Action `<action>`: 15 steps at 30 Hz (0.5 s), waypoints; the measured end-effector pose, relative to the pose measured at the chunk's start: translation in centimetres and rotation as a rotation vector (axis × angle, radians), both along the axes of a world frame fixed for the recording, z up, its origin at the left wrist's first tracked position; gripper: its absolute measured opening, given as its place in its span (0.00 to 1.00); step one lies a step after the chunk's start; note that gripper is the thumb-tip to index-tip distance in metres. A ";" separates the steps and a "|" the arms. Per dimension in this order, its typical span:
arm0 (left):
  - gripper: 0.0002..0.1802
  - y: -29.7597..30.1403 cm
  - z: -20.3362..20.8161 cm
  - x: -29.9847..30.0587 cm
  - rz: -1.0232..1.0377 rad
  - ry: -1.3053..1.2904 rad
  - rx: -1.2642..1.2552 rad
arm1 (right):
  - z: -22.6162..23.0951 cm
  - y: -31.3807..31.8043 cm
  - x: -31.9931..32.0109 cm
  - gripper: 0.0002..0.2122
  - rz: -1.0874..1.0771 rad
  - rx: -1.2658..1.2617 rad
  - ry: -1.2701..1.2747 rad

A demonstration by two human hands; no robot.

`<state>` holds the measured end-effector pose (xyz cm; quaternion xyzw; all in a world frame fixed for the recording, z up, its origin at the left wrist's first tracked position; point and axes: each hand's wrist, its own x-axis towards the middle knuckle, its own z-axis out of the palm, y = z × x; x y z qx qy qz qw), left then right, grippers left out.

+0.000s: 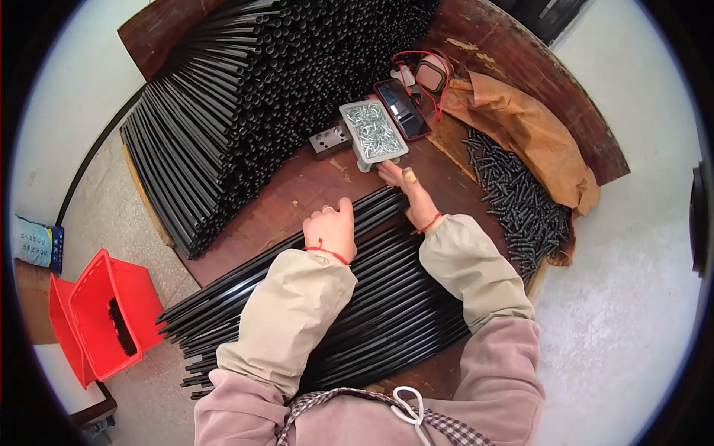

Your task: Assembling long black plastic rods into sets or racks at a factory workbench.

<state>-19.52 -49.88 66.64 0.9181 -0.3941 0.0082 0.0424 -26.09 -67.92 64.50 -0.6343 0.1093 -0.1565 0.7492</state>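
Note:
A row of long thin black tubes lies across the table in front of me, beneath my forearms. My left hand rests at the far edge of this row, fingers curled down over the tubes and thumb held apart; its fingertips are hidden. At the right-hand tube ends is my right hand, with its fingers stretched out and its palm side turned toward the ends. Just beyond its fingertips stands a pale plastic box filled with small silvery screws.
A large stack of black tubes covers the far left. Beside the box are a metal block and a phone. Small black ribbed parts lie on brown paper at right. A red bin stands lower left.

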 end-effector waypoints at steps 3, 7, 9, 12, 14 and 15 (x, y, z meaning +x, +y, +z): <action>0.19 -0.2 -0.6 -0.6 0.031 -0.131 -0.031 | 0.7 1.8 -0.1 0.32 0.059 0.108 0.005; 0.19 -0.6 -0.7 -0.4 0.009 -0.086 -0.042 | 0.1 0.4 -0.3 0.32 0.105 0.051 -0.007; 0.19 -0.5 -0.7 -0.3 0.005 -0.074 -0.041 | 0.0 -0.1 -0.4 0.31 0.124 0.037 -0.013; 0.19 -0.7 -0.4 0.0 0.003 -0.006 -0.026 | 0.1 -0.4 -0.6 0.30 0.171 -0.091 0.091; 0.19 -0.7 0.0 0.1 0.002 0.017 -0.023 | 0.3 -1.1 -0.6 0.29 0.139 -0.141 0.148; 0.19 -0.7 0.2 0.1 -0.008 0.055 -0.007 | 0.5 -1.6 -0.5 0.28 0.093 -0.147 0.169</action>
